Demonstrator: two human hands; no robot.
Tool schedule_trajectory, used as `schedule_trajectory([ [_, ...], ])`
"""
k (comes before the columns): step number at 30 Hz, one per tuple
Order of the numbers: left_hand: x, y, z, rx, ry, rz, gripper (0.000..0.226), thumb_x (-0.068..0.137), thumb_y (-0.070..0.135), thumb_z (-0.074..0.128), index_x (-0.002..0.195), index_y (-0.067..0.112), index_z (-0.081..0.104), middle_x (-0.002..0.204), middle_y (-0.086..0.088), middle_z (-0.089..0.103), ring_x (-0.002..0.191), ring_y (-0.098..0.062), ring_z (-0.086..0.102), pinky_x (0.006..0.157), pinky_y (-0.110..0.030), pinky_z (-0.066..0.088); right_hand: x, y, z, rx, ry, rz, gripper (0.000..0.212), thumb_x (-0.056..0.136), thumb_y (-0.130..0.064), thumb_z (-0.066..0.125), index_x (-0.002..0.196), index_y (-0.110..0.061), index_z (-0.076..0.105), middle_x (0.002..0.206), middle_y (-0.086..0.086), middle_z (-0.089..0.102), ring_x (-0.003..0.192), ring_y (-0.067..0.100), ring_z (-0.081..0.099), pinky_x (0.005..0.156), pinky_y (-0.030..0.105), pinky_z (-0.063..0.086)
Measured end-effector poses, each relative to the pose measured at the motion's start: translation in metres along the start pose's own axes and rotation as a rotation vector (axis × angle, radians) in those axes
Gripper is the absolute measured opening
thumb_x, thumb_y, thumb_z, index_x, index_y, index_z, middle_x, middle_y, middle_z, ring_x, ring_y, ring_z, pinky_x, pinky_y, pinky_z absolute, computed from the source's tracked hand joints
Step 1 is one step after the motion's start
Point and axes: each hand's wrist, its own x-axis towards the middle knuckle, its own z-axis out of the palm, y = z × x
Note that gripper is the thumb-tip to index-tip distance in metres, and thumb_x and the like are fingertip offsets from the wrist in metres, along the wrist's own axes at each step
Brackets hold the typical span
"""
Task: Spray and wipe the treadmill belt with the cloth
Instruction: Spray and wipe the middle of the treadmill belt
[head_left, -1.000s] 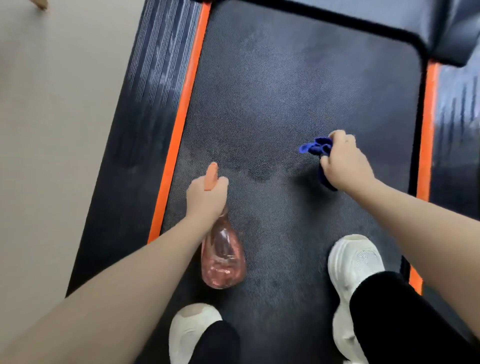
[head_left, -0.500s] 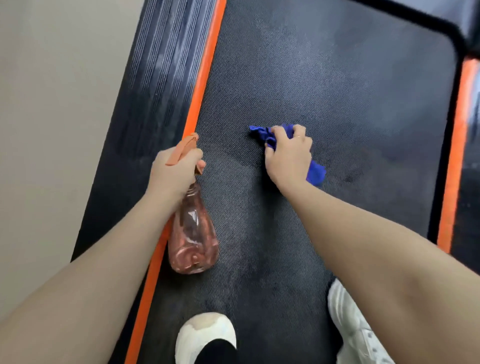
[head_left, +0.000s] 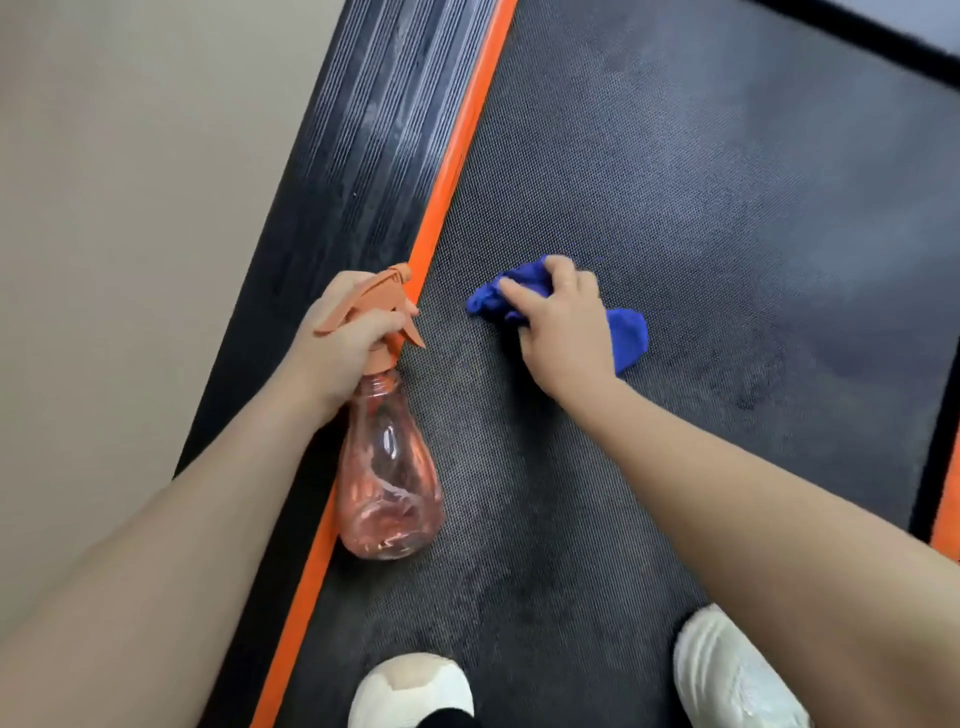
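The dark textured treadmill belt (head_left: 701, 218) fills the middle and right of the head view. My right hand (head_left: 563, 327) grips a crumpled blue cloth (head_left: 628, 332) and presses it onto the belt near its left side. My left hand (head_left: 343, 343) holds the neck of a clear pink spray bottle (head_left: 387, 467) with an orange trigger head (head_left: 382, 299). The bottle hangs downward over the belt's left edge, its nozzle pointing toward the belt.
An orange strip (head_left: 457, 156) runs along the belt's left edge, with a ribbed black side rail (head_left: 363, 156) beyond it and beige floor (head_left: 130, 208) further left. My two white shoes (head_left: 410, 691) (head_left: 727, 675) stand on the belt at the bottom. Another orange strip (head_left: 948, 519) shows at the right edge.
My right hand has swept the blue cloth leftward across the belt, from near the right side to the left side. My left hand with the bottle has shifted left to the orange strip.
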Motion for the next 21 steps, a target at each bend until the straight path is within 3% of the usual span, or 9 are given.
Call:
schedule_trajectory([
  [3,0.000,0.001,-0.002,-0.005,0.003,-0.020,0.031,0.068,0.019,0.057,0.097,0.013,0.064,0.084,0.010,0.069,0.077,-0.006,0.061,0.073,-0.030,0.047,-0.002,-0.003,0.003,-0.060,-0.047,-0.425,0.041,0.074,-0.020,0.038,0.097,-0.022,0.073,0.104,0.019,0.062,0.072,0.037,0.056,0.056,0.038,0.051],
  [5,0.000,0.002,-0.006,-0.012,-0.031,-0.033,0.032,0.068,0.019,0.056,0.098,0.013,0.065,0.086,0.009,0.069,0.079,-0.010,0.061,0.073,-0.035,0.048,0.023,-0.004,-0.002,-0.085,-0.005,-0.301,0.038,0.080,-0.019,0.043,0.103,-0.026,0.071,0.110,0.017,0.060,0.081,0.038,0.055,0.060,0.039,0.049],
  [7,0.003,0.000,-0.009,-0.009,-0.045,-0.049,0.029,0.068,0.020,0.056,0.095,0.016,0.066,0.091,0.008,0.068,0.085,-0.012,0.060,0.077,-0.035,0.047,0.048,-0.010,0.000,-0.085,0.048,0.058,0.036,0.088,-0.018,0.048,0.117,-0.032,0.064,0.127,0.012,0.048,0.102,0.035,0.046,0.073,0.040,0.045],
  [9,0.004,-0.003,-0.010,-0.006,-0.043,-0.053,0.031,0.068,0.021,0.056,0.096,0.016,0.066,0.092,0.007,0.068,0.086,-0.012,0.060,0.078,-0.033,0.046,0.055,-0.026,0.005,-0.055,0.060,0.258,0.034,0.092,-0.022,0.048,0.122,-0.034,0.059,0.133,0.007,0.038,0.109,0.030,0.040,0.075,0.035,0.042],
  [11,0.002,-0.003,-0.009,-0.007,-0.029,-0.053,0.034,0.066,0.023,0.058,0.098,0.014,0.066,0.091,0.006,0.069,0.086,-0.014,0.061,0.079,-0.036,0.047,0.043,-0.043,0.005,-0.025,-0.023,0.197,0.032,0.092,-0.024,0.049,0.122,-0.030,0.057,0.131,0.008,0.036,0.107,0.029,0.041,0.068,0.031,0.037],
  [14,0.000,-0.002,-0.011,-0.017,0.000,-0.029,0.042,0.060,0.034,0.059,0.097,0.016,0.066,0.099,-0.006,0.069,0.094,-0.024,0.062,0.089,-0.046,0.047,0.022,-0.039,0.000,-0.026,-0.189,-0.127,0.038,0.092,-0.026,0.050,0.129,-0.029,0.053,0.131,0.010,0.037,0.108,0.030,0.040,0.067,0.032,0.037],
  [16,0.002,0.000,-0.011,-0.006,0.010,-0.033,0.046,0.063,0.036,0.058,0.100,0.011,0.065,0.104,-0.005,0.069,0.100,-0.026,0.062,0.092,-0.050,0.046,0.037,-0.023,-0.007,-0.065,-0.187,-0.274,0.036,0.090,-0.025,0.054,0.126,-0.029,0.056,0.129,0.013,0.041,0.109,0.034,0.041,0.071,0.036,0.043],
  [19,0.006,0.002,-0.009,-0.013,-0.011,-0.039,0.040,0.071,0.028,0.053,0.098,0.001,0.065,0.095,0.018,0.068,0.093,-0.002,0.061,0.087,-0.034,0.047,0.071,-0.019,-0.008,-0.057,-0.026,0.050,0.031,0.090,-0.024,0.052,0.120,-0.030,0.061,0.126,0.011,0.042,0.110,0.032,0.041,0.071,0.036,0.041],
  [21,0.006,0.002,-0.007,-0.036,-0.015,-0.047,0.040,0.067,0.033,0.055,0.093,0.004,0.066,0.097,0.015,0.066,0.094,-0.005,0.060,0.086,-0.032,0.047,0.075,-0.030,-0.001,-0.047,0.038,0.230,0.031,0.092,-0.025,0.049,0.120,-0.031,0.059,0.129,0.009,0.038,0.111,0.029,0.039,0.068,0.033,0.036],
])
